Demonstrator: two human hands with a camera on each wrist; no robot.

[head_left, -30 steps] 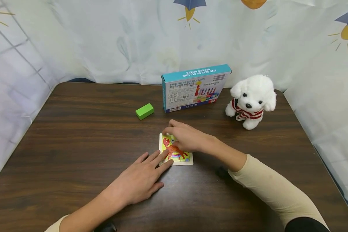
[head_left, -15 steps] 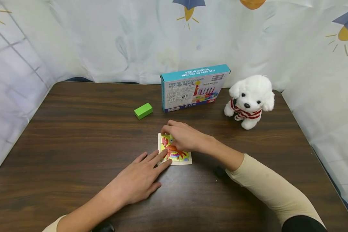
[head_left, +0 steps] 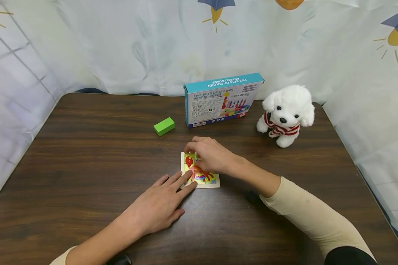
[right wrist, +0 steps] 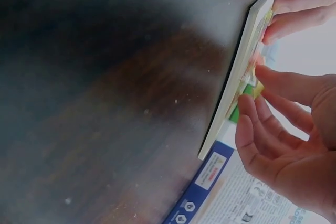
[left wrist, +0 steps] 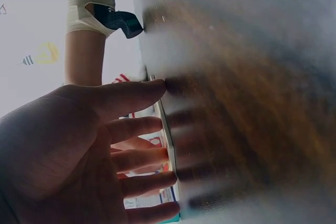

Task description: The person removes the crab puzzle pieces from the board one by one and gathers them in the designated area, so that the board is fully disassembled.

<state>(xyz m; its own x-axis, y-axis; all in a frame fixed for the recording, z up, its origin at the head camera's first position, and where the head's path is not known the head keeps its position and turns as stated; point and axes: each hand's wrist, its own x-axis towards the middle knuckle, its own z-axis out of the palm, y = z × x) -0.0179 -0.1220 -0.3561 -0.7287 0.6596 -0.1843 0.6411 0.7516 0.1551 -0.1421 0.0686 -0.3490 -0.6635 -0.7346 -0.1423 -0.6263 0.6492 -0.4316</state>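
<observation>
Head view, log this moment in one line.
left hand: flat, fingertips on puzzle board corner | right hand: fingers on board's far pieces | table

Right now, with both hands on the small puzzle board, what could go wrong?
The left hand only lays straight fingers on the puzzle board corner, so it might slide on the smooth table. The right hand presses a piece at the far edge; uneven pressure could tip the thin board or pop pieces loose.

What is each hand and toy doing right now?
Left hand: flat, fingertips pressing the puzzle's near-left corner.
Right hand: fingers curled on a piece at the puzzle's far edge.
Puzzle: lying flat.
Box: standing, closed.
Plush dog: upright.
Green block: lying untouched.
</observation>
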